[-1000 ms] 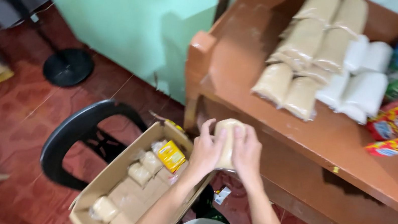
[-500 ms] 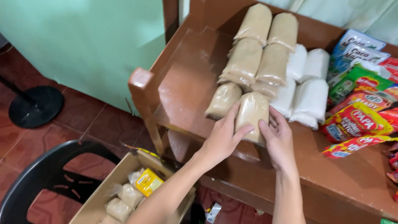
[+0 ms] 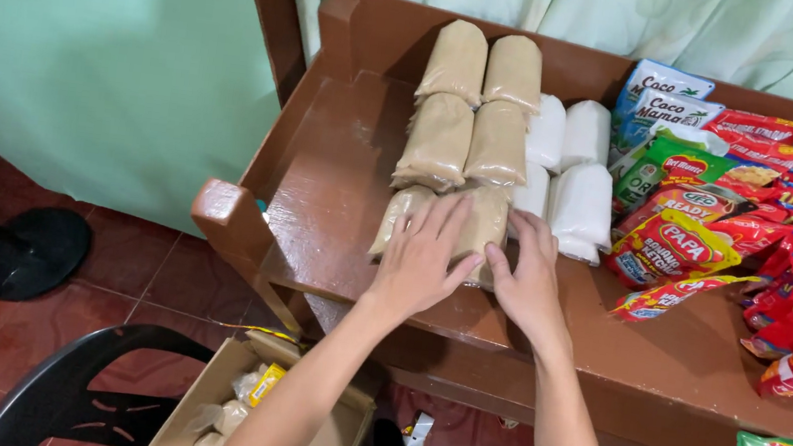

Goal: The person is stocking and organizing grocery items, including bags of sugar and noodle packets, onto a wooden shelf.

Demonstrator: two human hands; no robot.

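Note:
My left hand (image 3: 422, 261) and my right hand (image 3: 528, 280) are both on a tan-brown packet (image 3: 488, 214) lying on the brown wooden table (image 3: 333, 205). The left palm lies flat across it and partly over the neighbouring brown packet (image 3: 397, 215). My right fingers press on its right side. The packet sits at the near end of two rows of like brown packets (image 3: 477, 97). Just to the right lie white packets (image 3: 574, 174).
Red, green and blue snack and sauce pouches (image 3: 719, 222) cover the table's right half. Below the table's left edge a cardboard box (image 3: 229, 399) holds more packets and rests on a black plastic chair (image 3: 80, 376). A black round stand base (image 3: 30, 254) sits on the red floor.
My hands lifted the brown packet from the box up to the table and laid it down beside the other brown packets. My view has swung up and right.

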